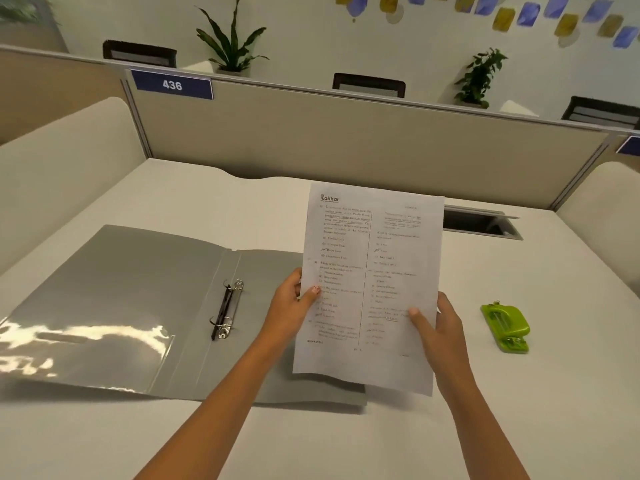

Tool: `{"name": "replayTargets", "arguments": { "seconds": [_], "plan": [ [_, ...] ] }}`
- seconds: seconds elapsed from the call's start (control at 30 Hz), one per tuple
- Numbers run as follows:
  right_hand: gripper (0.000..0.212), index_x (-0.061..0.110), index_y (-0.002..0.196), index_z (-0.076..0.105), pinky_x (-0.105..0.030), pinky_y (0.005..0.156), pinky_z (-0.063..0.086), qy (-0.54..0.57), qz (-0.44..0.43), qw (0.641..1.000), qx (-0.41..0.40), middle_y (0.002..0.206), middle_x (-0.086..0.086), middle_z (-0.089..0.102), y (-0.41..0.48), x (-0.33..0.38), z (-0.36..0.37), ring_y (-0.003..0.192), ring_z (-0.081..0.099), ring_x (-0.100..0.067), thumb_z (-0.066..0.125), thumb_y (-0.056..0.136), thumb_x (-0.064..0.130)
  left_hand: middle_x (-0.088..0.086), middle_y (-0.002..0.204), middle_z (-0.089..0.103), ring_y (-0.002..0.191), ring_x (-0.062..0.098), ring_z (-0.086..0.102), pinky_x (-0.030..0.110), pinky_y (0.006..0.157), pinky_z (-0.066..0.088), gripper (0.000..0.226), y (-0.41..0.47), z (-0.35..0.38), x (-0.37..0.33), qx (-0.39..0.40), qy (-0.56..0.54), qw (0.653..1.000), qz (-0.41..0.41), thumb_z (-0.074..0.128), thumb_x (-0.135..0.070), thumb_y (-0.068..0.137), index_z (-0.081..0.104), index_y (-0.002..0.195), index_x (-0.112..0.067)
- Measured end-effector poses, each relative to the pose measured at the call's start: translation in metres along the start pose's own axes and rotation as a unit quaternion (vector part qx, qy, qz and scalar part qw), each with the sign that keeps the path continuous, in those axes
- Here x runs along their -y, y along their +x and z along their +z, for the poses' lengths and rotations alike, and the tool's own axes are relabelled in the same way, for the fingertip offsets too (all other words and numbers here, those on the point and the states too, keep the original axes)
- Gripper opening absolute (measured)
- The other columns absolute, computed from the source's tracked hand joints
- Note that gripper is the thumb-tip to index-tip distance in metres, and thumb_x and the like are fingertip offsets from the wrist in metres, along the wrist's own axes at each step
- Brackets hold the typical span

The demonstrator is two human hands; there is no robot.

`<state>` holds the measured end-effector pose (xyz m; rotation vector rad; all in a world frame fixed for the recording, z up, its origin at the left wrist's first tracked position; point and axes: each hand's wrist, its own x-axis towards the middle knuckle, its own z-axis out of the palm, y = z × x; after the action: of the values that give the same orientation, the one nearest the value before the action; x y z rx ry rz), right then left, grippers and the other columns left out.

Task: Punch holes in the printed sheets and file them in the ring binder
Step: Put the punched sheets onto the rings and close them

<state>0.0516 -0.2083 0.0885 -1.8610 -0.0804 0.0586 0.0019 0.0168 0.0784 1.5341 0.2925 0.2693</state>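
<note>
Two grips share the load. The white printed sheets (370,271), one page or a thin stack, I cannot tell, are held up off the pale bench (519,410) and tilted toward me, near its middle. Their long axis runs from the near edge toward the far edge, with the text upright. My left grip (291,306) pinches the left long edge, thumb on the printed face and fingers behind. My right grip (440,327) pinches the right long edge a little lower, in the same way. Both are clamped on the paper.

I make out no holes along the left long edge, so I judge that punching comes first. That move turns on one relation. The small lime-green plastic hole punch (505,327) lies on the bench to the right of the sheets, apart from them, toward the right edge. The right grip is much the nearer of the two. The punch's long axis also runs roughly near to far, slightly slanted; which side its slot opens on I cannot tell. The binding edge is on the far side of the paper from the punch, so I expect either the sheets must cross over rightward or the punch must come to them.

Out on the other side, the open grey plastic ring binder (138,306) lies flat toward the left edge. Its two metal rings (228,310) sit just left of the left grip. A dark cable hatch (481,223) is set into the bench near the far edge.
</note>
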Motion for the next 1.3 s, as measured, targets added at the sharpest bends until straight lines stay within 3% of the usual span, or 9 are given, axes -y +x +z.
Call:
{"name": "replayTargets", "arguments": {
  "seconds": [0.17,0.37,0.7,0.93,1.13,1.3],
  "plan": [
    [0.020,0.023,0.116,0.054,-0.027,0.068,0.054,-0.024,-0.019,1.000,-0.004,0.108,0.004,0.066,0.002,0.013,0.035,0.092,0.067,-0.017,0.054,0.096,0.020,-0.004,0.110,0.070,0.096,0.013,0.069,0.026,0.074,0.059,0.019,0.001,-0.041,0.001,-0.045,-0.032,0.998,-0.040,0.055,-0.016,0.095,0.059,0.113,-0.021],
    [0.026,0.023,0.122,0.053,-0.026,0.066,0.053,-0.016,0.012,1.000,0.023,0.113,0.001,0.065,0.007,0.023,0.075,0.090,0.066,-0.019,0.055,0.095,0.022,0.007,0.100,0.072,0.088,0.018,0.072,0.029,0.080,0.059,0.021,0.007,-0.114,0.014,-0.232,-0.058,0.968,-0.076,0.049,-0.005,0.095,0.067,0.107,-0.008],
    [0.039,0.021,0.133,0.051,-0.050,0.092,0.053,-0.045,0.098,0.992,0.061,0.123,-0.003,0.063,0.014,0.023,0.134,0.104,0.064,-0.030,0.057,0.094,0.018,0.001,0.093,0.076,0.083,0.012,0.073,0.034,0.087,0.057,0.017,0.024,-0.154,0.030,-0.193,-0.007,0.971,-0.141,0.061,-0.016,0.092,0.071,0.105,-0.013],
    [0.038,0.022,0.129,0.053,-0.052,0.092,0.053,-0.091,0.127,0.986,0.065,0.123,-0.003,0.064,0.015,0.015,0.137,0.103,0.065,-0.030,0.058,0.092,0.020,0.000,0.082,0.077,0.076,0.016,0.074,0.031,0.079,0.057,0.013,0.037,-0.149,0.034,-0.190,-0.067,0.963,-0.180,0.068,-0.016,0.086,0.072,0.098,-0.011],
    [0.038,0.024,0.128,0.054,-0.051,0.088,0.055,-0.113,0.152,0.980,0.060,0.120,-0.003,0.066,0.014,0.011,0.132,0.098,0.066,-0.030,0.057,0.091,0.019,0.004,0.086,0.076,0.073,0.013,0.074,0.021,0.065,0.059,0.017,0.043,-0.141,0.038,-0.204,0.005,0.965,-0.167,0.069,-0.013,0.086,0.073,0.102,-0.013],
    [0.033,0.027,0.122,0.056,-0.052,0.088,0.055,-0.126,0.162,0.977,0.062,0.117,-0.002,0.067,0.012,0.010,0.128,0.097,0.067,-0.029,0.058,0.090,0.020,0.001,0.088,0.075,0.079,0.014,0.072,0.033,0.077,0.060,0.015,0.052,-0.135,0.042,-0.204,0.074,0.965,-0.144,0.071,-0.018,0.084,0.073,0.098,-0.016]
  ]
}}
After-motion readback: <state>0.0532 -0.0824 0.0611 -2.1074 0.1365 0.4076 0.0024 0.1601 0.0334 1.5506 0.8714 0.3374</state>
